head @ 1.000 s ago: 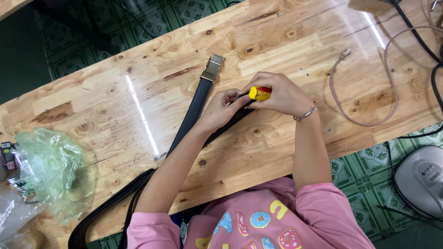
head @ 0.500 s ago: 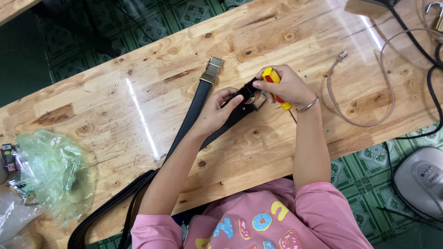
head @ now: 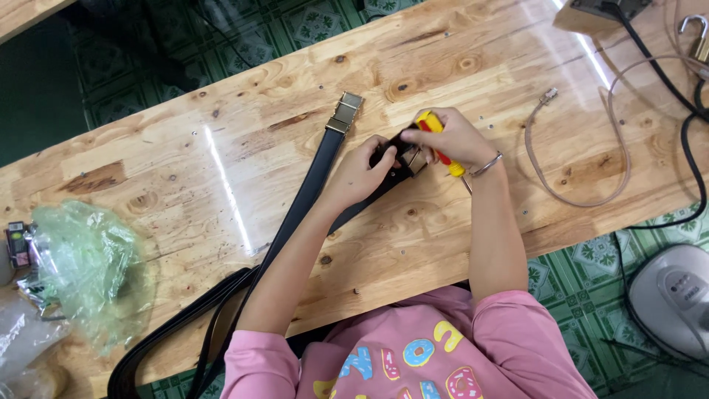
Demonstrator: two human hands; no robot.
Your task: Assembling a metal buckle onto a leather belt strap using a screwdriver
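Both hands meet over the middle of the pale, knotty wooden table (head: 221, 192), with bare glossy board open beyond the fingertips and the table's near edge close under the forearms. The left hand (head: 362, 174) pinches a black belt end with its small metal clasp (head: 412, 159), fingers curled around it. The right hand (head: 450, 137) is wrapped tight round a yellow-and-red screwdriver (head: 442, 144), held just against the clasp; its wrist wears a thin bracelet. Just beyond the left hand a second black belt (head: 310, 185), smooth and flat, runs past the forearm off the near edge, ending in a brass-coloured buckle (head: 346, 112). Outward from the right hand lies a looped tan cord (head: 583, 199), then black cables (head: 679, 96). Far out from the left hand sits a crumpled green plastic bag (head: 81, 266).
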